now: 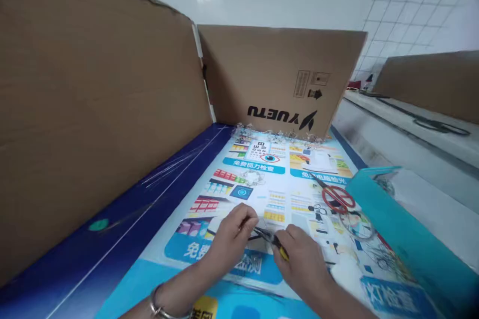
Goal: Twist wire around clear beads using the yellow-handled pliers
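Note:
My left hand (pixel 235 229) is closed in a pinch on what looks like a thin wire, too fine to follow clearly. In my right hand (pixel 301 259) is a pair of pliers (pixel 266 234) with black and yellow handles. Its dark jaws point left and reach close to my left fingertips; whether they grip the wire I cannot tell. Beyond my right hand lie red-handled scissors (pixel 338 199), blades toward the far left. A coil of fine wire (pixel 357 224) rests just below them, and a small wire ring shape (pixel 252 177) lies farther off.
A printed blue-and-white sheet (pixel 258 199) covers the table. Cardboard panels stand at the left (pixel 101 99) and back (pixel 277 75), with wire pieces (pixel 277 137) along the back one. A teal folded board (pixel 407 229) is at right; a small green item (pixel 99 225) lies at left.

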Tool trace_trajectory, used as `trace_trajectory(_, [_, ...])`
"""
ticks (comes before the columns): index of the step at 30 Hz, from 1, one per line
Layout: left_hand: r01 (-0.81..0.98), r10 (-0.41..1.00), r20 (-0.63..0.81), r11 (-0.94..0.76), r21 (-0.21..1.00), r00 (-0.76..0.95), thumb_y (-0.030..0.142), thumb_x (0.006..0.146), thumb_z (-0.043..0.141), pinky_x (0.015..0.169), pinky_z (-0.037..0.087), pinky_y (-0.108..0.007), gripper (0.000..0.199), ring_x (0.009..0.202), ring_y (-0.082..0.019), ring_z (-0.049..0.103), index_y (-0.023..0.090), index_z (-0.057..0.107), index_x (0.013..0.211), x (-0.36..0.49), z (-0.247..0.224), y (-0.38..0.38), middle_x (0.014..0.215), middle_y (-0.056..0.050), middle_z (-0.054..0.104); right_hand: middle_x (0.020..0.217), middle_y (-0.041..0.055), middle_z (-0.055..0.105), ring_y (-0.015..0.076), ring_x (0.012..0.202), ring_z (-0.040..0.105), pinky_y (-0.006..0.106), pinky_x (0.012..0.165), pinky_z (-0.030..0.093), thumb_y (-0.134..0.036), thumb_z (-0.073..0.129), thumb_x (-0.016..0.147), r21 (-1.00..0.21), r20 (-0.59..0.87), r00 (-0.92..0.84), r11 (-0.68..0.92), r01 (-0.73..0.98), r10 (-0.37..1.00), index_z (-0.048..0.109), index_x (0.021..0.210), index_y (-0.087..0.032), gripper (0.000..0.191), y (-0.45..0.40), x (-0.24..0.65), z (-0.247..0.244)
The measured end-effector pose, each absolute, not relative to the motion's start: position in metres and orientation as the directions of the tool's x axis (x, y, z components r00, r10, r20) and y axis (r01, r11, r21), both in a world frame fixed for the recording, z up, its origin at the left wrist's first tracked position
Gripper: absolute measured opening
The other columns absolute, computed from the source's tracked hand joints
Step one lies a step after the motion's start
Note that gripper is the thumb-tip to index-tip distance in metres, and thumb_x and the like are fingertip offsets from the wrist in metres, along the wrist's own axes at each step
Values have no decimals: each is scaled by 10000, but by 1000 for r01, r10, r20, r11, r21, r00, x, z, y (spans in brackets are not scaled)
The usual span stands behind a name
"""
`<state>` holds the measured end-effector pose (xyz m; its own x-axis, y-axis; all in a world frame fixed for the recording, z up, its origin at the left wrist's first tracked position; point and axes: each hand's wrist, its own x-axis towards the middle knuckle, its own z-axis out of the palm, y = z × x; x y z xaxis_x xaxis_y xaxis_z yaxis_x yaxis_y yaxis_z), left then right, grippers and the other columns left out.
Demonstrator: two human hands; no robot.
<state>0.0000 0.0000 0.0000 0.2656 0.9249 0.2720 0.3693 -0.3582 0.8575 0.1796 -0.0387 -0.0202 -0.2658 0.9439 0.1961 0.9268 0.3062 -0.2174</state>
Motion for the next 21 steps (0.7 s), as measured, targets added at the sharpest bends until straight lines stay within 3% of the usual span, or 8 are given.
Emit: trace_trajectory(21, [343, 880, 341, -449, 825, 331, 232, 897, 406, 599, 336, -234, 193, 651, -130, 436, 178, 467, 722, -6, 8, -4, 702, 9, 457, 799, 12, 529, 161, 706, 504, 259, 556, 246, -272, 441, 832, -259, 164, -306, 340, 904, 938, 498, 821, -227, 74, -42, 180, -12])
